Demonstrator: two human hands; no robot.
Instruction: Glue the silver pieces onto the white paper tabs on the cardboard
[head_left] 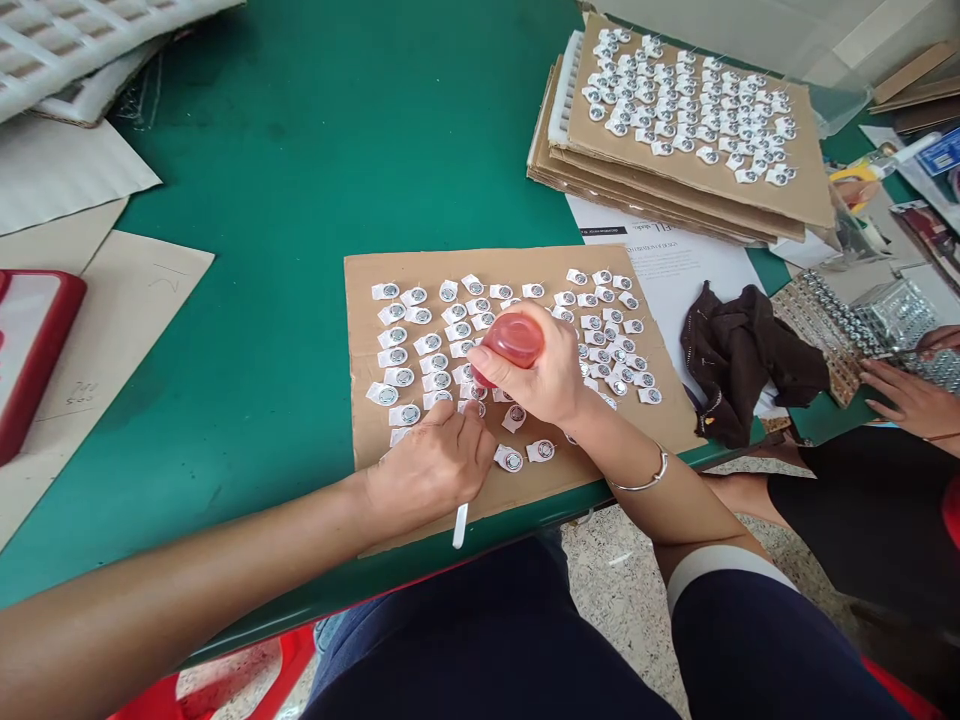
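A sheet of brown cardboard (pixel 457 495) lies before me with rows of small white tags, each carrying a round silver ring-shaped piece (pixel 508 459). My right hand (pixel 555 370) is closed around a glossy, translucent red bulb (pixel 514 340), held over the middle of the sheet; its lower end is hidden. Just in front of it, my left hand (pixel 435 455) rests low on the cardboard, fingers pinched, with a slim tool's white end (pixel 460 526) sticking out toward me. The fingertips are beside one of the tagged pieces, and the tool's tip cannot be made out.
Stacked cardboard sheets (pixel 694 120) with more tagged pieces stand at the back right. A dark brown cloth (pixel 750 355) lies right of my sheet. Another person's hand (pixel 911 395) works among shiny beads at the far right. A red-framed object (pixel 45 350) sits on the left.
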